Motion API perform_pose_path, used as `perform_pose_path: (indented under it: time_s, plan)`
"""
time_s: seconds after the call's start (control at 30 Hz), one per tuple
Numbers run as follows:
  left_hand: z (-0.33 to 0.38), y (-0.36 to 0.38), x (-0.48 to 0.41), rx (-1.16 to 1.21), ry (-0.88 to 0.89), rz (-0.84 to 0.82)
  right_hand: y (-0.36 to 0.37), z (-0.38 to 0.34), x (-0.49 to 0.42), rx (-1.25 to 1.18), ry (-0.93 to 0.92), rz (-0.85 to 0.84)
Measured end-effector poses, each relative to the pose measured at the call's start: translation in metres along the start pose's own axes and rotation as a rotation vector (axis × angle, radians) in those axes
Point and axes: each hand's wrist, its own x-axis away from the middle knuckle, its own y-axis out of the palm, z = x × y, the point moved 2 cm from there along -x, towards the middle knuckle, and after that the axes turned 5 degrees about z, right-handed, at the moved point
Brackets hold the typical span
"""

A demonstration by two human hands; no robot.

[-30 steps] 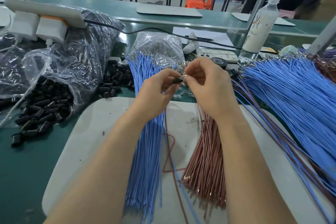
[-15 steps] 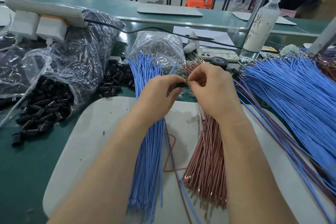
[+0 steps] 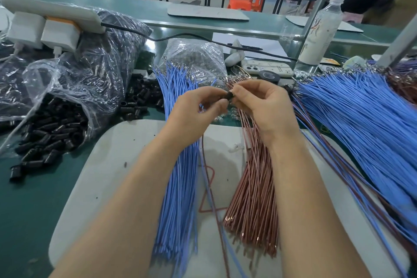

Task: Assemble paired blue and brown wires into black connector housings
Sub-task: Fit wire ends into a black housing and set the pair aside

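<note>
Fingertips of the left hand (image 3: 198,108) and the right hand (image 3: 261,106) met above the far edge of the white mat (image 3: 108,176), with one black connector housing (image 3: 230,96) pinched between them. The left thumb and forefinger gripped its left end, and the right hand's curled fingers pinched its right end. Whether a wire terminal also sat between those fingers was too small to tell. The housing's long axis ran roughly left to right, so any insertion would, by my judgement, travel sideways from the right hand toward the left. Both hands were equally near it. Thin blue and brown strands (image 3: 211,187) trailed down the mat toward the person, between the blue wire bundle (image 3: 180,176) under the left wrist and the brown wire bundle (image 3: 255,198) under the right. That strip of mat gave the only bare room below the hands. The loose housings (image 3: 52,133) lay well apart to the left, nearer the left hand, and a large heap of blue wires (image 3: 361,119) crowded the right side.
</note>
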Motion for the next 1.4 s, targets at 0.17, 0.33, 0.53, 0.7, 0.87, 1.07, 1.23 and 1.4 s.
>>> perform_pose_path:
  time_s: [0.17, 0.33, 0.53, 0.7, 0.87, 1.07, 1.23, 1.4]
  plan:
    - [-0.005, 0.001, 0.001, 0.017, -0.058, -0.022, 0.006, 0.015, -0.004, -0.067, 0.065, 0.053]
    - [-0.007, 0.000, 0.001, -0.034, -0.058, 0.012, 0.009, 0.020, -0.005, 0.088, -0.065, 0.052]
    - [-0.010, 0.002, 0.001, -0.073, -0.073, 0.013, 0.010, 0.026, -0.008, 0.022, -0.006, 0.029]
    - [-0.008, 0.001, 0.001, -0.099, -0.063, 0.029, 0.014, 0.033, -0.009, -0.045, 0.087, 0.031]
    - [-0.008, 0.001, 0.003, -0.131, -0.095, 0.032, 0.016, 0.038, -0.008, -0.105, 0.133, 0.017]
    - [-0.007, 0.000, 0.003, -0.130, -0.148, 0.031, 0.014, 0.038, -0.010, -0.207, 0.236, -0.001]
    - [-0.007, 0.000, 0.004, -0.136, -0.164, 0.026, 0.015, 0.038, -0.007, 0.086, 0.107, -0.048]
    - [-0.005, -0.001, 0.003, -0.147, -0.147, 0.025, 0.016, 0.033, -0.004, 0.198, -0.002, -0.048]
